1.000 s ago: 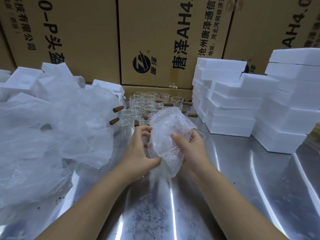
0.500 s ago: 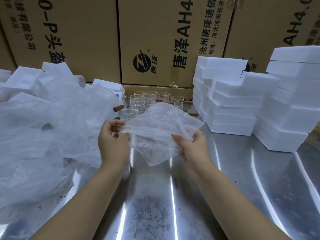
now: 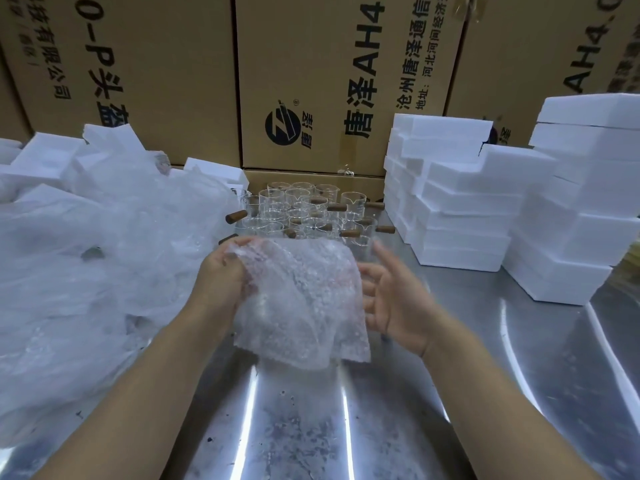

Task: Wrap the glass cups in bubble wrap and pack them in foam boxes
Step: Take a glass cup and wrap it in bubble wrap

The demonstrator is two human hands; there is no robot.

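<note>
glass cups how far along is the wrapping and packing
Done: nothing that shows for sure; the foam boxes stacked at right are closed, so their contents are hidden. In hand: the left hand grips a bubble wrap sheet, the right hand open beside it; no cup shows inside. Left: a cluster of bare glass cups behind the sheet awaits wrapping and boxing.
</note>
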